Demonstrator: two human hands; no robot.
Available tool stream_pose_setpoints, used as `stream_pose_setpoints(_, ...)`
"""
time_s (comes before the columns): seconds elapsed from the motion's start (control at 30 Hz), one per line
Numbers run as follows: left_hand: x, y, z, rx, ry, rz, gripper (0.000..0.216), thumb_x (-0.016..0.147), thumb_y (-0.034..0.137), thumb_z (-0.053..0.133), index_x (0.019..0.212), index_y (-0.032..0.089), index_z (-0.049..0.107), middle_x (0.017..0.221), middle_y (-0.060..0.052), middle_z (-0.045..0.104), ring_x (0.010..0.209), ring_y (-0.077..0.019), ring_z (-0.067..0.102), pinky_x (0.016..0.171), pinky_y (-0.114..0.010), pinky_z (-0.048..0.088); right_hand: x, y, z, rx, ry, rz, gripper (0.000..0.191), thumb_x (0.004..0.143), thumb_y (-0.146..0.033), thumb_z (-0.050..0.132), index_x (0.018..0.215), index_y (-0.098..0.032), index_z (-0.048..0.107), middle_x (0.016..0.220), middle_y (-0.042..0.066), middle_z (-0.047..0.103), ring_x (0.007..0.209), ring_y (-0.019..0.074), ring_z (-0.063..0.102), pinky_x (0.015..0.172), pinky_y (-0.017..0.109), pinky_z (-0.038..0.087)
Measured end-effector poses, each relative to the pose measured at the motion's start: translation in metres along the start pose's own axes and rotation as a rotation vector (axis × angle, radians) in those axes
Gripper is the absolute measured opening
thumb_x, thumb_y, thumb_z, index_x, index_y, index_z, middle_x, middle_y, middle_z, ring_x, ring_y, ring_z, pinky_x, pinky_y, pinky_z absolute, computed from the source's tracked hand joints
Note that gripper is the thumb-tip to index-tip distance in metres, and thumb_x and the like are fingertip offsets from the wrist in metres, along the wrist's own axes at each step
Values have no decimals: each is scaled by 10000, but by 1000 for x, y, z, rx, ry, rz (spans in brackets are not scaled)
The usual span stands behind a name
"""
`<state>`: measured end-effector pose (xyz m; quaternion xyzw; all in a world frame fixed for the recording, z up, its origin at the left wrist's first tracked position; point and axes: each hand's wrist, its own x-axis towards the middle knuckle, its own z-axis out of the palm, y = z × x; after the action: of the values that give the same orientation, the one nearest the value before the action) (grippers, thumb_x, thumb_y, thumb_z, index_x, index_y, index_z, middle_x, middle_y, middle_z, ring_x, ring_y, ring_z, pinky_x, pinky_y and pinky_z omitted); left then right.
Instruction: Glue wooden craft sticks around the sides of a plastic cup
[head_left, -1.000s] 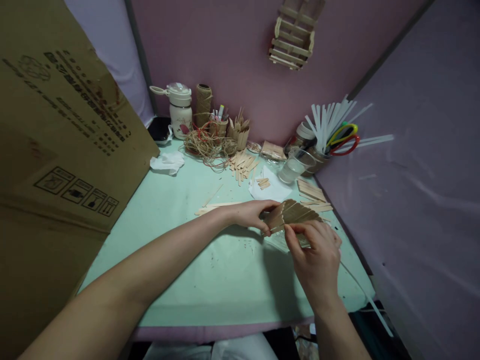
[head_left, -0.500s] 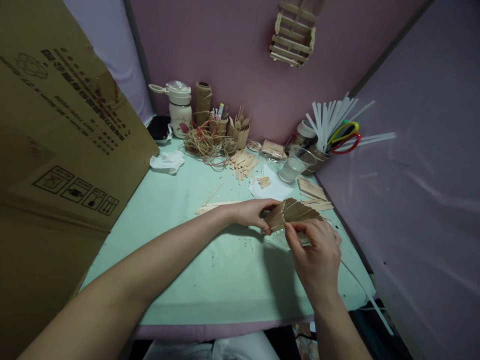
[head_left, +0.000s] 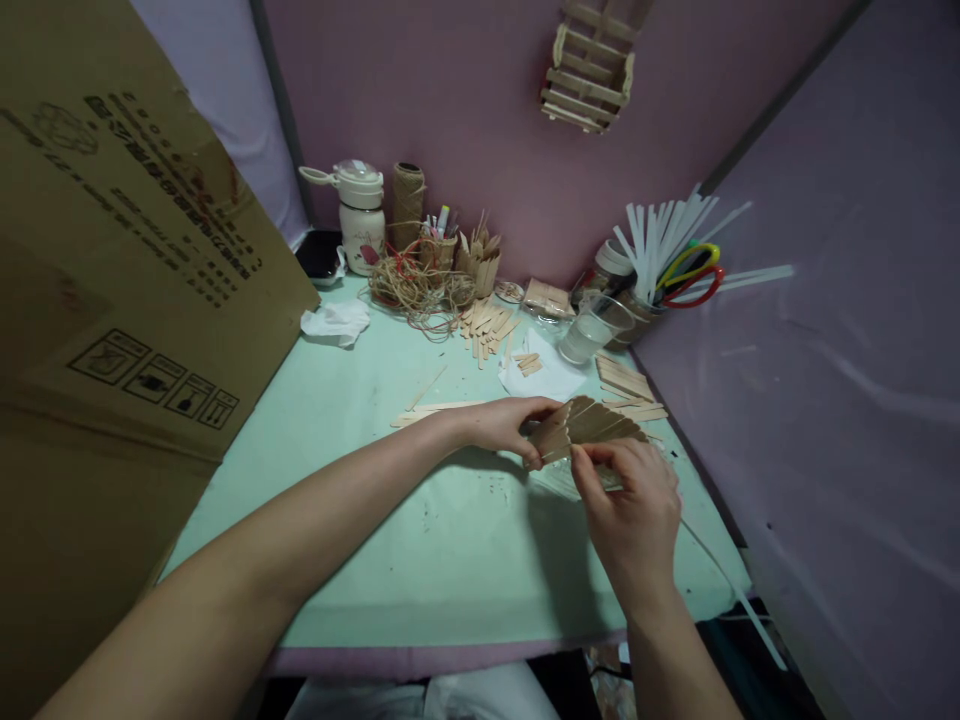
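A small box made of wooden craft sticks point(head_left: 606, 422), with a scalloped rim, stands at the right side of the table. My left hand point(head_left: 510, 428) is curled around its left side, thumb at the near side and fingers behind. At the near corner, my right hand point(head_left: 634, 495) pinches the box's edge between thumb and index finger. Whether a separate stick is in that pinch cannot be made out. Beneath the box lies a clear, shiny sheet point(head_left: 553, 480), partly covered by my right hand.
Loose craft sticks point(head_left: 486, 330) lie mid-table, and stacked sticks point(head_left: 624, 378) lie right. A clear plastic cup point(head_left: 592, 330) stands near a jar with glue sticks point(head_left: 660, 240) and scissors point(head_left: 697, 285). Tangled twine point(head_left: 416, 285) and a bottle point(head_left: 361, 225) are behind. A cardboard box point(head_left: 142, 260) borders the left.
Hardly anything differs. My right hand's back has shifted very slightly, while both hands keep their hold on the craft-stick box.
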<state>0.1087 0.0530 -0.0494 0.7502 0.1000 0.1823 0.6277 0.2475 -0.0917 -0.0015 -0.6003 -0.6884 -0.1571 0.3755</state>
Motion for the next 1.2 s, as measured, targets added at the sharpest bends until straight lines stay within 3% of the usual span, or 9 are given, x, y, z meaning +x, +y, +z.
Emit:
stream_pose_setpoints(0.73,-3,8,2,93,28,-63,837,628,92,797,1391,204,471,1347,-85,614,1325,-239,520,1136,-404,388,-4,-2,4,-99,12,25,250,959,-318,569,735,-207,572,682,-17,583,722,181,547,806,346,318)
stream_pose_setpoints(0.83,-9,11,5,262,57,-58,946,615,181,840,1446,158,390,1419,-133,551,1338,-269,504,1116,-397,401,-3,-1,2,-114,0,27,257,960,-322,566,730,-208,571,677,-19,577,719,183,544,802,348,311)
stream_pose_setpoints(0.93,-20,17,19,576,124,-152,998,616,336,871,1453,123,371,1424,-173,538,1309,-329,518,1080,-444,416,-3,-1,2,-103,-7,28,256,953,-321,575,724,-209,558,674,-19,574,715,186,534,795,347,318)
stream_pose_setpoints(1.0,-29,20,34,759,183,-218,954,702,407,817,1469,103,339,1397,-187,558,1310,-339,511,1086,-477,394,-4,-1,2,-94,0,22,248,948,-312,584,725,-209,552,682,-16,579,723,188,533,796,346,329)
stream_pose_setpoints(1.2,-36,13,81,1069,337,-411,679,943,349,520,1507,47,294,1569,-204,369,1492,-320,272,1191,-497,238,-4,0,4,-58,17,9,210,933,-286,607,741,-208,572,677,-12,569,727,191,522,750,329,348)
